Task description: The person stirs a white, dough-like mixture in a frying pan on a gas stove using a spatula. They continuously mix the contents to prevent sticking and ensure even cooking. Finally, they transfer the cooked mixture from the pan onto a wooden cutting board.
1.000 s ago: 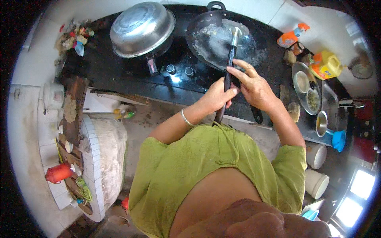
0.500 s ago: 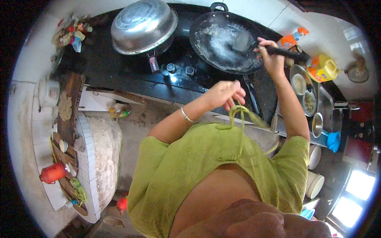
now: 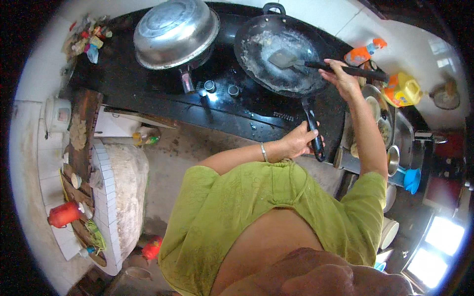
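Observation:
A dark wok (image 3: 256, 70) with pale, frothy residue inside stands on the black stove. My right hand (image 3: 344, 83) grips the black handle of a spatula (image 3: 285, 59), whose flat grey blade rests in the wok. Around the wok's long black handle (image 3: 311, 114), which points toward me, close the fingers of my left hand (image 3: 299, 140); part of its grip is hidden by the fingers. Left of the wok, a shiny metal basin (image 3: 175, 37) sits upside down over another pan on the stove.
Two control knobs (image 3: 210, 87) sit on the front of the stove. An orange spray bottle (image 3: 363, 53) and a yellow jug (image 3: 403, 90) stand at the right. Beyond my right forearm are bowls and a sink (image 3: 407, 132). A red container (image 3: 64, 214) is at the left.
My left hand has left the green cord at my top and taken hold of the wok handle. The spatula blade has moved left within the wok.

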`<state>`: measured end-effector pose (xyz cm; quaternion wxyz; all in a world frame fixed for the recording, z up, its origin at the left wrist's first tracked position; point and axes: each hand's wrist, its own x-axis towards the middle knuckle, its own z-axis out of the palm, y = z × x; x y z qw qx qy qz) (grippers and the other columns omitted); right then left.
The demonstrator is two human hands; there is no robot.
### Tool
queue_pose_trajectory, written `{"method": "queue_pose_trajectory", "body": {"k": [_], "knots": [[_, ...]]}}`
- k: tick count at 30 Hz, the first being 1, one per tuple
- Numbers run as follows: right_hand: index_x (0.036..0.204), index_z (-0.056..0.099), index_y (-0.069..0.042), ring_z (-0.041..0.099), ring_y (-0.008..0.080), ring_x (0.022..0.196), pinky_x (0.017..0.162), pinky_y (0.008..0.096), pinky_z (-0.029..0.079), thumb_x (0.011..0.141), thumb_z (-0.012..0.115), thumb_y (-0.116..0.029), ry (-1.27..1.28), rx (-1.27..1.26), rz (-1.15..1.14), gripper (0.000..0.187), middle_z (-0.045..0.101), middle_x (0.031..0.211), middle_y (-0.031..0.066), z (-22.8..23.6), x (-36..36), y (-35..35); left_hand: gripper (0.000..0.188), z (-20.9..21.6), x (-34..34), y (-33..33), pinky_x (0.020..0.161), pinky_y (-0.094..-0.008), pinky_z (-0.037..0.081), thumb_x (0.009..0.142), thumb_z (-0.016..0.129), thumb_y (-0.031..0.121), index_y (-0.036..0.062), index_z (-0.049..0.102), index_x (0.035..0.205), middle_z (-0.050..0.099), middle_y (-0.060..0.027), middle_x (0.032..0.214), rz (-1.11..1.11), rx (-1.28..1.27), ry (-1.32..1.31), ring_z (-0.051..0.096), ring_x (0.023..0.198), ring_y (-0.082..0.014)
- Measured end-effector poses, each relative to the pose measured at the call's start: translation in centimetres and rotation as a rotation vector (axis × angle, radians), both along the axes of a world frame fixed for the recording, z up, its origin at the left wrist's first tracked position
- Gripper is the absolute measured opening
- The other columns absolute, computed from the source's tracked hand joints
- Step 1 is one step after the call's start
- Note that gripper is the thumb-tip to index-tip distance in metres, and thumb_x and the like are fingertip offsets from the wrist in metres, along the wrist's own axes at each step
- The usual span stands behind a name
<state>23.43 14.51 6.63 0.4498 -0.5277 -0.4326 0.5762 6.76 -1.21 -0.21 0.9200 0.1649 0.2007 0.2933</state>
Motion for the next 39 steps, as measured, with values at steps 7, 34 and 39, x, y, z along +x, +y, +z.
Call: {"method": "queue_pose_trajectory", "body": {"k": [7,34,39], "knots": [[0.107,0.050,0.002,0.057,0.0305,0.096,0.083,0.0337,0.049,0.087,0.053,-0.019,0.274,0.100,-0.006,0.029,0.052,0.106,0.0131,-4.6,-2.7,2.6,0.027,-0.3,-0.7,0.3,0.073,-0.0412,0.049,0.090,0.041,0.014,0.0122,0.027,0.113,0.050,-0.0112,0.092,-0.008,0.113,0.161,0.056,0.084,-0.0251],[0.105,0.046,0.006,0.053,0.0390,0.101,0.087,0.0408,0.048,0.088,0.045,-0.009,0.445,0.482,0.116,0.023,0.051,0.107,0.0197,4.7,-0.5,1.4,0.030,-0.5,-0.9,0.4,0.074,-0.0402,0.048,0.088,0.044,0.018,0.0113,0.032,0.115,0.053,-0.0095,0.091,0.055,0.147,0.207,0.057,0.084,-0.0245],[0.104,0.047,0.006,0.057,0.0346,0.094,0.082,0.0360,0.051,0.089,0.047,-0.015,0.278,0.422,0.034,0.026,0.051,0.106,0.0192,6.5,1.5,-1.1,0.030,0.3,-0.9,-0.1,0.072,-0.0381,0.048,0.090,0.043,0.018,0.0098,0.033,0.116,0.054,-0.0107,0.088,0.097,0.140,0.230,0.057,0.083,-0.0244]]}}
